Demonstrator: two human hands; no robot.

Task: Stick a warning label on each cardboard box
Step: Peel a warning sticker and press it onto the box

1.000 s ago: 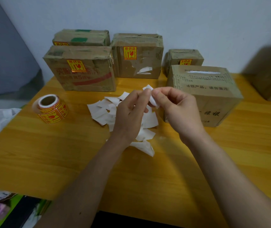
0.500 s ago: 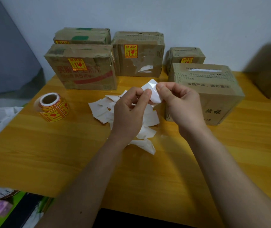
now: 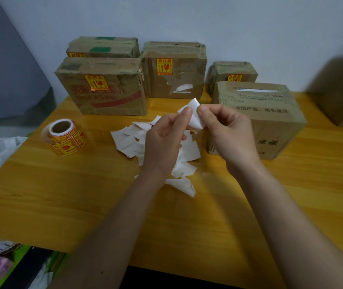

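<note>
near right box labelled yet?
No. The near right box shows only printed text and tape, no yellow warning label, while both hands hold a white piece.
</note>
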